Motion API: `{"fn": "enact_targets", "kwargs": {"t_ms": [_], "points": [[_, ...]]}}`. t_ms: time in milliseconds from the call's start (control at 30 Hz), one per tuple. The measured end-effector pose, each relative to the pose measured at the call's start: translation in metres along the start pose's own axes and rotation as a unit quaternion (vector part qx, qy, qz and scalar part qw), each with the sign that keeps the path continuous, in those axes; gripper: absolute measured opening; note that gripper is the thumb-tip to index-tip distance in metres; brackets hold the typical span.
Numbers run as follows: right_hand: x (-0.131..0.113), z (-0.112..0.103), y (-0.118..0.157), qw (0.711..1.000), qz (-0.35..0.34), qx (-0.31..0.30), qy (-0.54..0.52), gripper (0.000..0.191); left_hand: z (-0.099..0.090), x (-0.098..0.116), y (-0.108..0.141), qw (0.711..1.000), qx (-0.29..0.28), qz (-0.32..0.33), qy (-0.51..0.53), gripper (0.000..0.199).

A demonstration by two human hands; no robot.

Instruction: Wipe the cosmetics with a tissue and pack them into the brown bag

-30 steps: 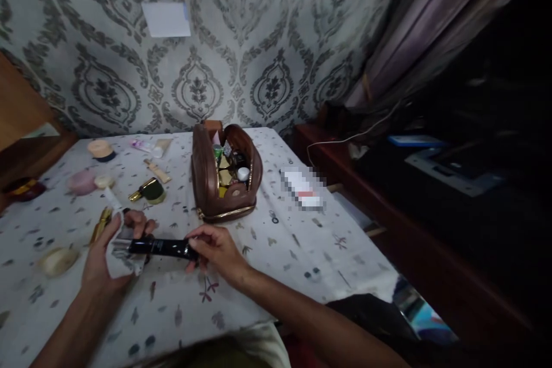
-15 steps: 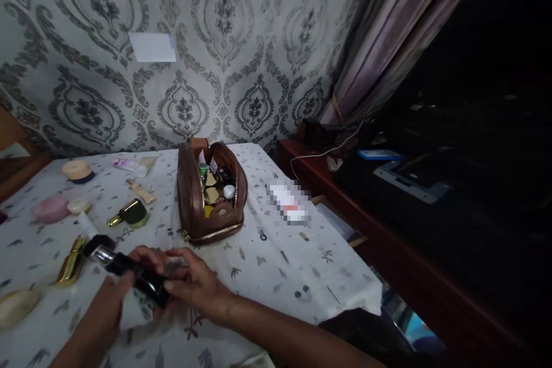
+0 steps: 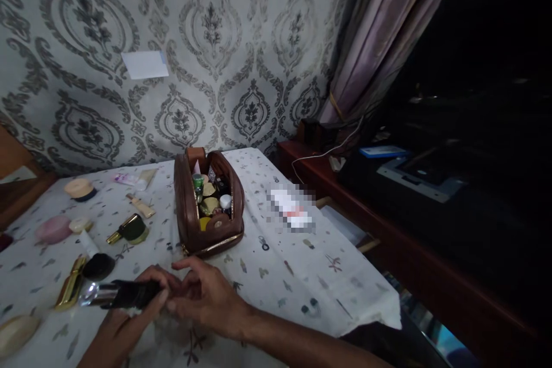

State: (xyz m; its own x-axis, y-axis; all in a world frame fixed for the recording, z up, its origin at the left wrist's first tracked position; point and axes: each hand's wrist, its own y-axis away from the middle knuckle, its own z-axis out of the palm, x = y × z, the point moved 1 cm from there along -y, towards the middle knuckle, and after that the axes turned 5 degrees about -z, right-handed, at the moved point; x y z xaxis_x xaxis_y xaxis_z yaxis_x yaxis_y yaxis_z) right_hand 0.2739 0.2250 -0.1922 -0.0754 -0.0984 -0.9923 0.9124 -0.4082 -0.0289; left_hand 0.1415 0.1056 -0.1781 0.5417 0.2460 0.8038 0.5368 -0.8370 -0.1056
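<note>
My left hand (image 3: 140, 313) is closed round a glossy black bottle (image 3: 133, 294) with a shiny silvery end pointing left. Its thumb presses on the bottle's right end. Close beside it, my right hand (image 3: 211, 296) has its thumb and index finger apart; its fingertips are near the left fingers, and whether they touch the bottle I cannot tell. Behind the hands stands a brown cosmetic bag (image 3: 185, 218), unzipped, with several small bottles and jars inside. A black-headed makeup brush (image 3: 98, 266) and a gold tube (image 3: 71, 284) lie just left of the bottle.
A dark green bottle with a gold cap (image 3: 133, 229), a pink round container (image 3: 54, 230), a beige-topped jar (image 3: 80, 188) and tubes (image 3: 140, 206) lie across the left of the patterned cloth (image 3: 288, 299). A blurred-out item (image 3: 291, 208) lies right of the bag. Farther right stands a dark red wooden cabinet (image 3: 388, 259).
The black bottle has turned from slanting to nearly level, its silvery end now lower. My right thumb has come off the bottle's end. The view has shifted slightly.
</note>
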Motion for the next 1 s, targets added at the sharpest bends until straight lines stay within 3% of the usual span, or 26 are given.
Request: {"fn": "enact_targets", "kwargs": {"t_ms": [100,200,300,500,600,767,900,1000], "points": [[-0.029,-0.009,0.013,0.982,-0.113,0.028,0.147,0.054,0.002,0.009,-0.006,1.0,0.021,-0.016,-0.018,0.023],[-0.047,-0.015,0.018,0.958,-0.204,0.051,0.197,0.043,0.011,0.033,-0.015,1.0,0.006,0.001,-0.011,0.016],[-0.053,-0.022,0.017,0.951,-0.241,0.083,0.175,0.026,0.022,0.06,-0.025,0.998,-0.056,0.035,-0.004,0.009],[-0.06,-0.054,0.017,0.944,-0.28,0.141,0.102,0.018,0.024,0.099,-0.049,0.988,-0.093,0.065,-0.109,0.034],[-0.07,-0.072,0.02,0.948,-0.273,0.156,0.047,0.022,0.017,0.119,-0.067,0.973,-0.142,0.108,-0.144,0.031],[-0.092,-0.109,0.018,0.966,-0.195,0.17,-0.011,0.02,0.001,0.137,-0.105,0.939,-0.064,0.203,-0.269,0.025],[-0.106,-0.145,0.009,0.967,-0.15,0.185,0.085,0.028,-0.009,0.134,-0.14,0.876,0.007,0.289,-0.386,0.03],[-0.117,-0.167,-0.003,0.954,-0.147,0.194,0.172,0.028,-0.012,0.124,-0.163,0.835,0.005,0.297,-0.463,0.039]]}}
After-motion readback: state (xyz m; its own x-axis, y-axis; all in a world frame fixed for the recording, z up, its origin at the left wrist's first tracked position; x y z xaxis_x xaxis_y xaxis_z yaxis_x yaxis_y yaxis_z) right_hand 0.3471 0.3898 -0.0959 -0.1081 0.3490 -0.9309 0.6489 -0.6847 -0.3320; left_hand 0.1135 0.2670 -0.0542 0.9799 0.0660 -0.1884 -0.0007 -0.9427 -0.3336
